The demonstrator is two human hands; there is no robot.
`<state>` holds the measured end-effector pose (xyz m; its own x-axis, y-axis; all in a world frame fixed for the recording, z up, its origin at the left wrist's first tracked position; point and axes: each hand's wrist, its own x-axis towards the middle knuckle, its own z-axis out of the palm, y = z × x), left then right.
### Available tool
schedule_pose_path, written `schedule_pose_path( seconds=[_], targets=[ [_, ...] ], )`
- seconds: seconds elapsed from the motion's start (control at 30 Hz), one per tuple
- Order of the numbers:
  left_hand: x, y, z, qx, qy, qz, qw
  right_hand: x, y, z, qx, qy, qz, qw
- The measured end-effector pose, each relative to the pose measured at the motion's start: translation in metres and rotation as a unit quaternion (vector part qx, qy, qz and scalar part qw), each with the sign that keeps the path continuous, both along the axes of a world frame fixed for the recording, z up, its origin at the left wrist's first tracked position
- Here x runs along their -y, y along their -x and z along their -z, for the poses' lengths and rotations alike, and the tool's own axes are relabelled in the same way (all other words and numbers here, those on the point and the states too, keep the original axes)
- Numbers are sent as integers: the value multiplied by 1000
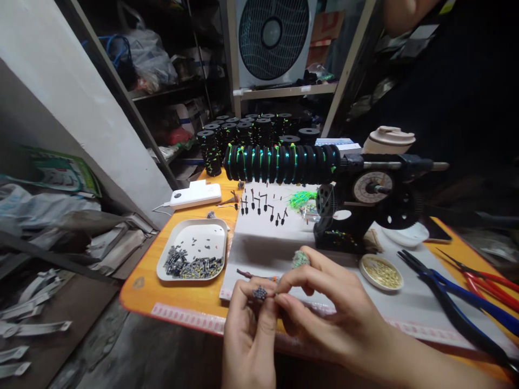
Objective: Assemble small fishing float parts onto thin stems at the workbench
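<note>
My left hand [252, 337] is closed over the near edge of the table, with a small dark, speckled lump [260, 293] at its thumb and forefinger. My right hand [338, 305] pinches close beside it, the fingertips of both hands meeting. What lies between the right fingertips is too small to make out. A greenish crumbly lump [300, 259] shows at the right hand's bent fingers; whether it is gripped or stuck on is unclear. Just beyond the left fingers lies a thin dark brown piece [247, 274]. A white tray [172, 235] of small dark pieces sits left.
A hand-cranked winder [344, 216] carries a row of black spools [284, 163] wound with green and blue strands. Several small black parts [259, 205] stand on the white sheet. Right are a dish of gold pieces [381, 273], blue-handled pliers [441, 297] and red-handled scissors [482, 281].
</note>
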<state>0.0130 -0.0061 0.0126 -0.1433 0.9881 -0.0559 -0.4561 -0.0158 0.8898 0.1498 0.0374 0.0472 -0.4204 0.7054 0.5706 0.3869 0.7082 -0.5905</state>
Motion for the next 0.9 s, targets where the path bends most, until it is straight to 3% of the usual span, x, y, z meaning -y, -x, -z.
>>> schedule_pose_path(
  seconds=[0.17, 0.43, 0.63, 0.77, 0.9],
  targets=[
    [2, 3, -6, 109, 35, 13, 993, 1, -1, -3, -1, 14, -14, 1000],
    [7, -7, 2, 69, 6, -55, 996, 0, 0, -2, -5, 1, -15, 1000],
    [9, -11, 1, 70, 11, -8, 997, 3, 0, 0, -17, -10, -18, 1000],
    [8, -11, 0, 121, 25, -45, 991, 4, 1, 0, -13, -10, -15, 1000],
    [4, -2, -1, 129, 9, -39, 991, 0, 2, -4, -5, -19, -19, 1000]
  ],
)
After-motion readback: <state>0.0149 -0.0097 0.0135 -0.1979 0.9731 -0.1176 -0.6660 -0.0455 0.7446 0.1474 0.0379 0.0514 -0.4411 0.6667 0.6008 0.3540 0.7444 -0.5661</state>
